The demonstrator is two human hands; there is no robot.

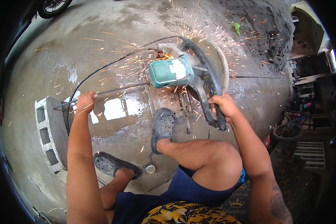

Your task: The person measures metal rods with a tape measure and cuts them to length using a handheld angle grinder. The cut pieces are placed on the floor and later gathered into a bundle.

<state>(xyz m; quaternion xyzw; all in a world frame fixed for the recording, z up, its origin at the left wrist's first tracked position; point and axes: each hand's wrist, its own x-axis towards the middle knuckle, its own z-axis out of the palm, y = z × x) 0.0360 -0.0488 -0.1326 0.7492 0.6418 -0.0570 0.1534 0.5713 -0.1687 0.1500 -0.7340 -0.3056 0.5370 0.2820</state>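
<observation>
While the left hand [86, 102] is closed around a rod [127, 87] near a hollow block [59, 130] and the right hand [224, 105] grips the handle [206, 63] of a saw [188, 71], some fingers are hidden. Beyond the right sandal [163, 124], amid sparks [165, 56], the saw's green motor [162, 73] hides part of the rod, and whether the thin bar [254, 77] past the guard [223, 59] is the same piece cannot be told. Farther off, a wheel [53, 14] is cropped at the top, and dark clutter [308, 93] at right is hard to make out.

Floor [87, 31] beyond the cable [100, 68] is open; rod [119, 89] and saw [175, 72] (sparking) bar the middle.
</observation>
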